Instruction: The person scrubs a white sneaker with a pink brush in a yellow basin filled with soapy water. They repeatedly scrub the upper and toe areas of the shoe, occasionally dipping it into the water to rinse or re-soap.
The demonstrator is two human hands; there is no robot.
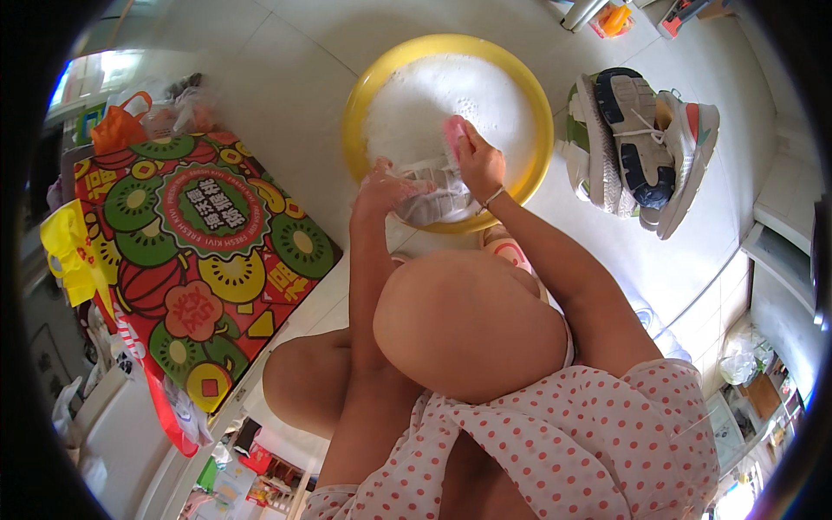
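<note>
A round yellow plastic basin [548,130] stands on the tiled floor, filled with white suds. My right hand [482,162] grips a pink scrubbing brush [457,133], its bristles facing left, above the suds. My left hand [390,185], wet with foam, holds a pale grey shoe [432,201] at the basin's near edge. The brush is just beyond the shoe; whether they touch is hard to tell. Foam hides part of the shoe.
Several shoes [640,140] stand close together right of the basin. A large printed kiwi box [195,260] with bags around it is at the left. An orange item [614,21] lies at the top right. My knees are between my arms.
</note>
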